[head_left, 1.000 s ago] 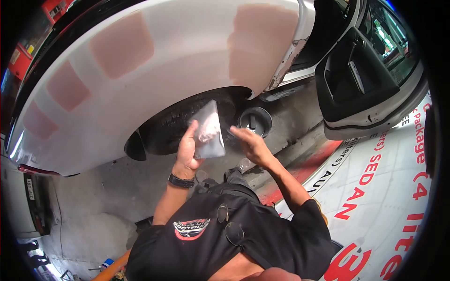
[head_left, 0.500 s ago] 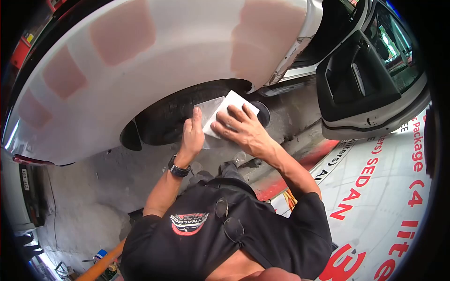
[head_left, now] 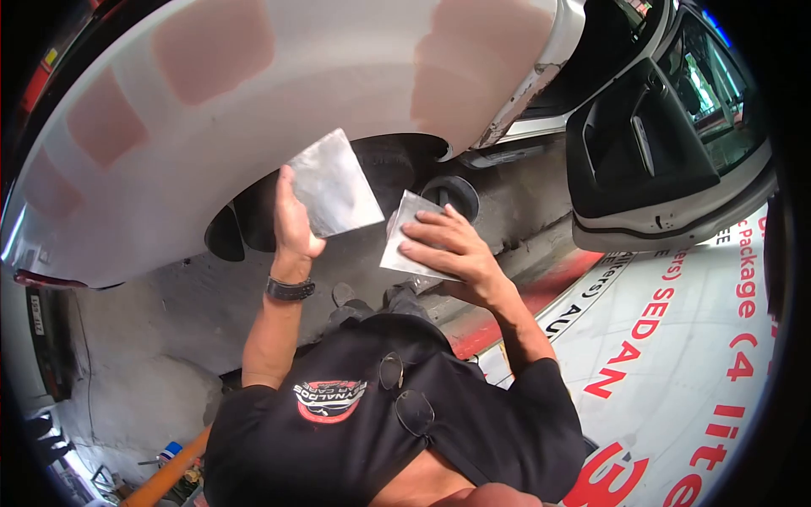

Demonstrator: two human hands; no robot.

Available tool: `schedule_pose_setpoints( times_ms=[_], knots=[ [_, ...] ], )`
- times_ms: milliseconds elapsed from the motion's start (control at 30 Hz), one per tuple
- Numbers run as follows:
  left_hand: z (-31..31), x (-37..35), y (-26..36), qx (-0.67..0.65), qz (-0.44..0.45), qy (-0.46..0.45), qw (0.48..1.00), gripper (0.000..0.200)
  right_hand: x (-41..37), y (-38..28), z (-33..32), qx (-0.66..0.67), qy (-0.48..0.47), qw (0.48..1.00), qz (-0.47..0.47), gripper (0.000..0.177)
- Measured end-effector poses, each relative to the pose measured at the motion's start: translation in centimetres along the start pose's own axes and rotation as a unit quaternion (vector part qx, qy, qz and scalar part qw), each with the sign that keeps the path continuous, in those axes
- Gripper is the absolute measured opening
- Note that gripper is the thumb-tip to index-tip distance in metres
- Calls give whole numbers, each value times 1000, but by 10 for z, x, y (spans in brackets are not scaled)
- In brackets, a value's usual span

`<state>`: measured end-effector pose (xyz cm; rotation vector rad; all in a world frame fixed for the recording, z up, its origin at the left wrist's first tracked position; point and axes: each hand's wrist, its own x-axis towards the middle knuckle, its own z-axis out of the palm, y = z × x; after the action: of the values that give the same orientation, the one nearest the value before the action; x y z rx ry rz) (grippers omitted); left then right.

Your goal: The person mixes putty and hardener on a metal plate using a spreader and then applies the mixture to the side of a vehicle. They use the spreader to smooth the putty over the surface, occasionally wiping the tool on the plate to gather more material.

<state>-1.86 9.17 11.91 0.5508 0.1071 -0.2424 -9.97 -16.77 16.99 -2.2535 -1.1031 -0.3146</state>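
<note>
My left hand (head_left: 296, 221) grips a square, silvery flat plate (head_left: 335, 188) by its left edge, thumb below and fingers along the side. A smaller flat sheet, whitish-silver (head_left: 411, 242), is in my right hand (head_left: 456, 249), with its fingers spread over the top face. The two flat pieces are apart, a narrow gap between them. Both hands are in front of my chest, near the wheel arch of a pale car panel (head_left: 338, 76). Brownish-pink patches (head_left: 215, 46) mark that panel. What the sheets are exactly, and any material on them, I cannot make out.
A dark round bucket-like container (head_left: 452, 198) stands on the floor by the wheel arch. On the right hangs an open car door (head_left: 642, 144). A printed banner (head_left: 676, 338) with red lettering lies at lower right. An orange pole (head_left: 169, 473) is at lower left.
The two flat pieces were overlapped and are now separated. My left hand has moved left and up with its plate; my right hand has shifted slightly right and down, its sheet turned.
</note>
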Motion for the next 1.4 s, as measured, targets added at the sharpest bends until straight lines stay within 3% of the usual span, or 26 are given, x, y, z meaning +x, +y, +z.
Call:
schedule_pose_setpoints(
  times_ms=[100, 133, 200, 233, 367, 400, 500, 533, 633, 700, 733, 833, 900, 933, 1000, 1033, 1133, 1167, 1200, 1267, 1400],
  knots=[
    [-7, -5, -27, -149, -165, -84, 971, 65, 13, -6, 6, 177, 208, 961, -53, 54],
    [4, -11, -34, -158, -193, -33, 968, 64, 18, -8, 14, 185, 215, 957, -56, 54],
    [2, -9, -51, -137, -181, -75, 971, 61, 26, -10, 24, 202, 225, 951, -65, 53],
    [2, -13, -52, -101, -176, -100, 974, 53, 27, -8, 21, 178, 167, 967, -67, 55],
    [10, -17, -47, -15, -88, -34, 995, 54, 21, 22, 31, -28, 64, 997, 18, 69],
    [7, -18, -44, 12, -72, -19, 997, 55, 19, 34, 33, -69, 57, 995, 47, 65],
    [14, -23, -31, 68, 7, -1, 998, 52, 12, 51, 14, -327, -87, 940, 52, 53],
    [16, -23, -26, 88, 28, 1, 996, 52, 11, 48, 9, -318, -82, 942, 66, 54],
    [9, -21, -29, 179, 60, 54, 981, 52, 31, 29, -5, -178, 108, 972, 105, 55],
    [-2, -14, -35, 284, 22, 120, 951, 53, 28, 7, 25, -253, -17, 963, 89, 54],
    [7, -16, -37, 258, 81, 114, 956, 50, 26, -2, 35, -289, -75, 951, 84, 53],
    [17, -11, -45, 228, 189, 110, 949, 48, 40, -9, 8, -316, -8, 947, 65, 50],
    [8, -26, -32, 315, 38, 160, 935, 49, 46, -2, 12, -323, 59, 941, 85, 52],
    [12, -28, -32, 295, 66, 143, 942, 49, 46, -7, 19, -276, -25, 956, 98, 50],
    [22, -25, -34, 255, 128, 104, 953, 50, 40, -12, 31, -337, -75, 938, 35, 48],
    [19, -26, -31, 272, 94, 110, 951, 50, 41, -12, 21, -337, -67, 939, 21, 47],
    [4, -22, -35, 323, 103, 151, 929, 52, 51, -12, 16, -336, 38, 937, 91, 48],
    [-1, -25, -30, 332, 45, 127, 934, 52, 52, -13, 22, -308, 17, 949, 71, 48],
    [7, -26, -28, 313, 64, 122, 940, 52, 51, -8, 33, -328, -54, 943, 31, 48],
    [20, -26, -30, 271, 104, 115, 950, 53, 43, -8, 31, -342, -60, 938, 4, 48],
    [3, -28, -29, 310, 58, 119, 942, 54, 57, -12, 27, -328, 64, 939, 84, 46]
  ],
)
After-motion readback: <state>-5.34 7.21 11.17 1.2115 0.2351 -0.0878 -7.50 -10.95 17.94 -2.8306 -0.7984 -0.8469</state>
